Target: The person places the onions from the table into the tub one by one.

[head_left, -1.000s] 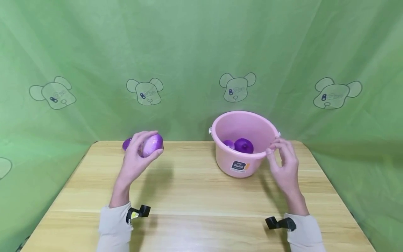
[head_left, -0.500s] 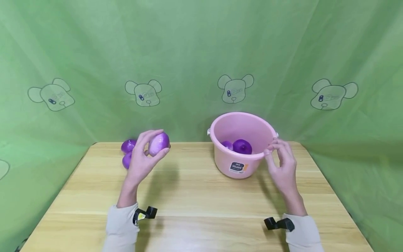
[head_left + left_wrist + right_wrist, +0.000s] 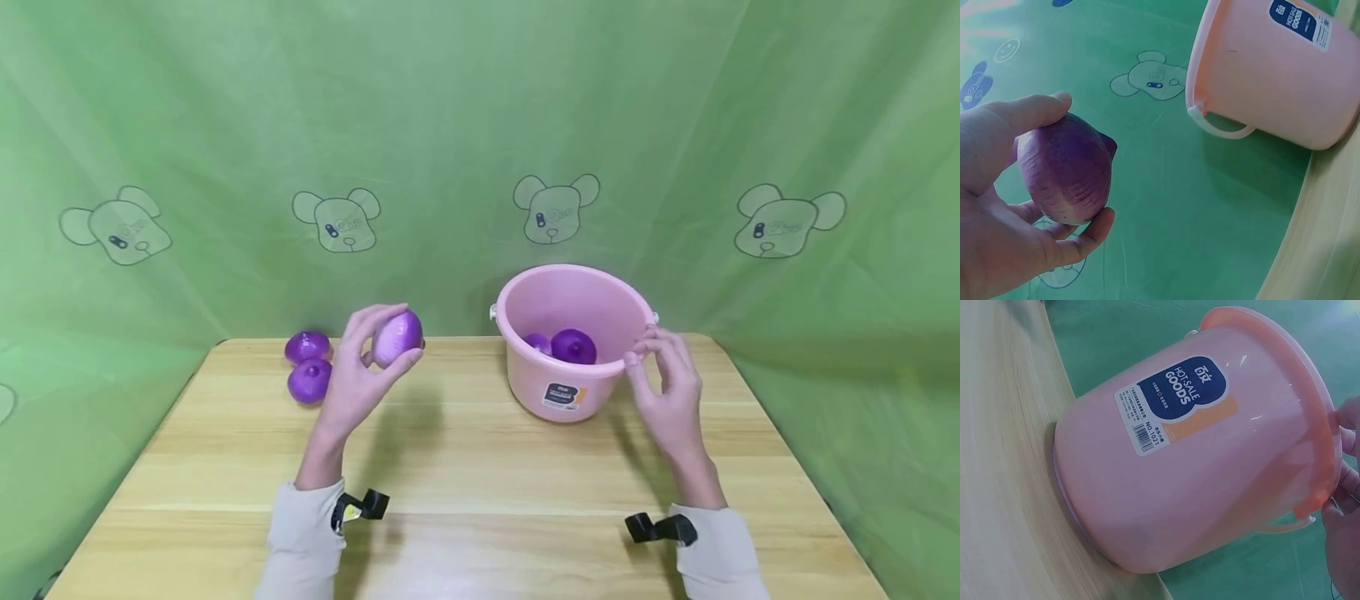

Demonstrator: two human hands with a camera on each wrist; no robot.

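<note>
My left hand (image 3: 360,379) holds a purple onion (image 3: 397,338) above the table, left of the bucket. In the left wrist view the thumb lies over the top of the onion (image 3: 1069,172) and fingers curl beneath it; its pointed tip faces away from the palm. A pink bucket (image 3: 525,379) stands upright on the table. My right hand (image 3: 672,392) pinches its rim at the right side, as the right wrist view also shows. Inside the bucket lie a dark purple onion (image 3: 573,347) and a paler one (image 3: 538,342), partly hidden by the front wall.
Two more purple onions, one behind (image 3: 307,347) and one in front (image 3: 310,382), sit at the table's back left. Green curtains with printed bear heads hang around the wooden table (image 3: 480,483). The bucket has a thin handle (image 3: 1225,130).
My left hand has carried the onion to the right and slightly up, uncovering the two onions at the back left. The right hand stays at the bucket's rim. The view has shifted slightly.
</note>
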